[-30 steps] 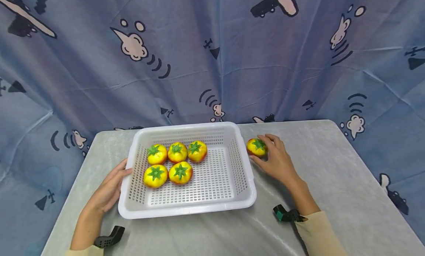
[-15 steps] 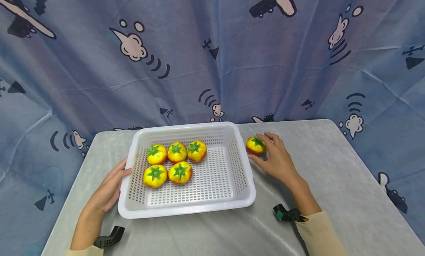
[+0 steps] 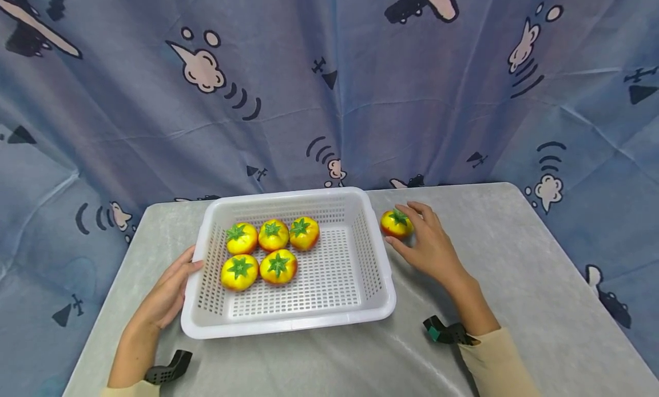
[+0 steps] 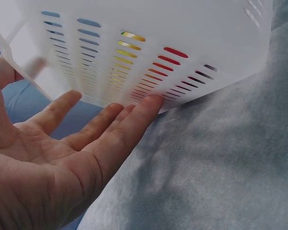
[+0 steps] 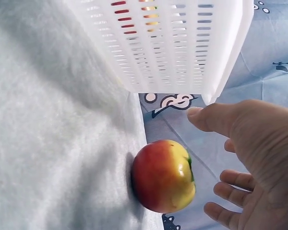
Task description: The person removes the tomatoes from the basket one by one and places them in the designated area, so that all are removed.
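A white perforated plastic basket (image 3: 329, 322) holds several yellow-and-red tomatoes (image 3: 278, 266) with green star-shaped tops, grouped toward its left side. My left hand (image 3: 167, 291) grips the basket's left rim, the thumb over the edge; in the left wrist view its fingers (image 4: 120, 139) lie along the outer wall. One more tomato (image 3: 395, 225) sits on the table just right of the basket. Around it hovers my right hand (image 3: 429, 245), thumb on the near side and fingers on the far side. The right wrist view shows a gap between that tomato (image 5: 163, 177) and the spread fingers (image 5: 237, 179).
A grey cloth covers the table (image 3: 535, 282). Behind it hangs a blue patterned curtain (image 3: 412, 111), close to the table's back edge. Black wrist devices (image 3: 170, 368) are worn on both wrists.
The view has shifted very slightly. Both hands, the basket and the tomatoes stay practically where they were.
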`<state>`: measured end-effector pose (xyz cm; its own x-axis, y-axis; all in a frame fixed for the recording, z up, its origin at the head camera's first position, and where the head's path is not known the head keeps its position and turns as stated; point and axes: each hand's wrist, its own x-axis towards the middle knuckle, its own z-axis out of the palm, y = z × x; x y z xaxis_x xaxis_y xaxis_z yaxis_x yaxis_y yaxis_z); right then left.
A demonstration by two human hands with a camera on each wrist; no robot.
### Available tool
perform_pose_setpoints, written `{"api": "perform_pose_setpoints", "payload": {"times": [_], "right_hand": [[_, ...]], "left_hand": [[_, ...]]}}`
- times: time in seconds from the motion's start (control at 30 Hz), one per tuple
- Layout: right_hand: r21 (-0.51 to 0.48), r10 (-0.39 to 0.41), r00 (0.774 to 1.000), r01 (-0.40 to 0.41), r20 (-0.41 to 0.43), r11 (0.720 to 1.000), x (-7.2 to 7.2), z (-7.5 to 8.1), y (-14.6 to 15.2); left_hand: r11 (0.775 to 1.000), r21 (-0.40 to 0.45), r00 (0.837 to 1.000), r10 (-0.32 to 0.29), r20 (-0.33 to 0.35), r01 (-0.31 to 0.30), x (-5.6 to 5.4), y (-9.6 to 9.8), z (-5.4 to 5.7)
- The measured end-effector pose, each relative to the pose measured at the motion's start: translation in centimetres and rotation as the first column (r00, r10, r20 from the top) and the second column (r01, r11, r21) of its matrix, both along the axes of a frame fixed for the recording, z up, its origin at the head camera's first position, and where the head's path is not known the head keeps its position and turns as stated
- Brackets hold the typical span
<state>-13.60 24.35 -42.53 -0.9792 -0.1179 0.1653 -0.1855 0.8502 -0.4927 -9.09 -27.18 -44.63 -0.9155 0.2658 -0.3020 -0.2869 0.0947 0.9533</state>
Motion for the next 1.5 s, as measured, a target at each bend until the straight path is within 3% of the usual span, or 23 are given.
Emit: {"api": "perform_pose_setpoints", "payload": {"times": [0.3,0.53,0.73,1.03,1.23,1.5], "right_hand": [[-0.036,0.001,1.0,0.0,0.02,0.999,0.7,1.2,0.2],[-0.079,0.065,0.998,-0.066,-0.025,0.995,0.1,1.9,-0.3],[-0.08,0.098,0.995,-0.101,-0.036,0.992,-0.3,3.6,-0.8],[0.005,0.195,0.979,-0.195,-0.054,0.981,-0.8,6.3,-3.0],[0.03,0.285,0.958,-0.284,-0.035,0.958,-0.9,8.1,-4.5],[0.067,0.424,0.905,-0.425,0.032,0.903,-1.0,9.7,-6.8]], "left_hand": [[1.0,0.011,1.0,0.003,0.0,-0.003,0.2,0.4,-0.3],[1.0,0.023,1.0,-0.002,-0.03,0.003,0.1,0.4,-0.2],[0.999,0.035,0.999,-0.015,-0.031,0.016,-0.2,0.5,-0.2],[1.0,0.027,1.0,-0.001,-0.014,0.001,0.0,0.2,0.0],[1.0,0.007,1.0,0.0,-0.005,0.0,0.0,0.2,0.1],[1.0,0.015,1.0,-0.003,0.002,0.003,0.0,0.1,0.0]]}}
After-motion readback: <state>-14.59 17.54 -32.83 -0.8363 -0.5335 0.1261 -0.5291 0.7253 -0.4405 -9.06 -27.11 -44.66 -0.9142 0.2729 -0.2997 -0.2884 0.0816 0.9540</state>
